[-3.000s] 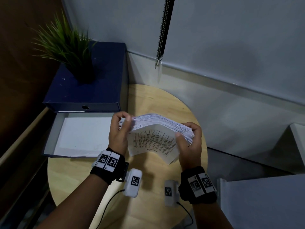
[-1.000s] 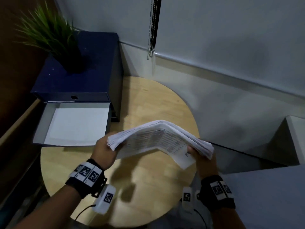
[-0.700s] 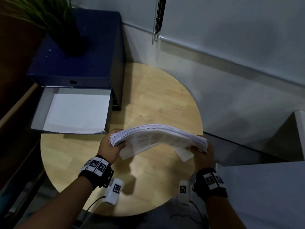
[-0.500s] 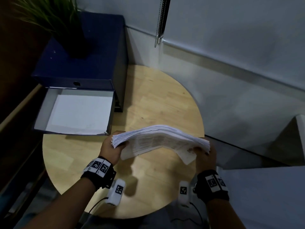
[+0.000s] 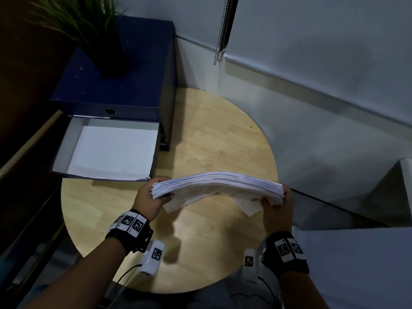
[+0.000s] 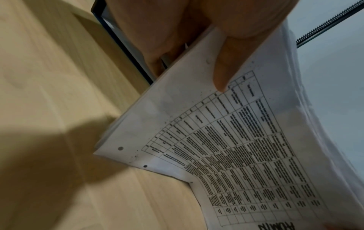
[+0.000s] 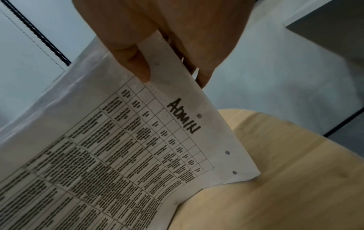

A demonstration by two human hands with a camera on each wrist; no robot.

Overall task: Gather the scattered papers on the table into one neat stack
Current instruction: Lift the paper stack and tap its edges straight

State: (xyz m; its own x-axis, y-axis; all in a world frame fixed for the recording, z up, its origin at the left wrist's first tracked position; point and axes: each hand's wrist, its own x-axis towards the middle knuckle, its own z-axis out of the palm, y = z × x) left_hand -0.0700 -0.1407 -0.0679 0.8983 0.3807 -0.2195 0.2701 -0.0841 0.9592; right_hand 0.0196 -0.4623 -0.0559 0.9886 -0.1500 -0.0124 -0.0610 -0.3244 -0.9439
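A thick stack of printed papers (image 5: pixel 218 185) hangs above the round wooden table (image 5: pixel 200 134), arched upward in the middle. My left hand (image 5: pixel 149 197) grips its left end and my right hand (image 5: pixel 277 204) grips its right end. The bottom sheet (image 6: pixel 226 147) carries a printed table and punch holes; my left thumb presses it from below. Under my right hand the same sheet (image 7: pixel 138 155) shows the handwritten word ADMIN, with my right thumb under it and my fingers above. The bottom sheet's lower corners stick out below the stack.
A dark blue file box (image 5: pixel 116 92) stands at the table's back left with a potted plant (image 5: pixel 89 30) on top. Its open drawer (image 5: pixel 107 150) holds white paper. A blind chain (image 5: pixel 223 30) hangs on the wall. The table drops off at the right edge.
The stack went from standing on edge near the table's middle to lying flatter and closer to me, held at both ends. Over the last half second it has hardly moved.
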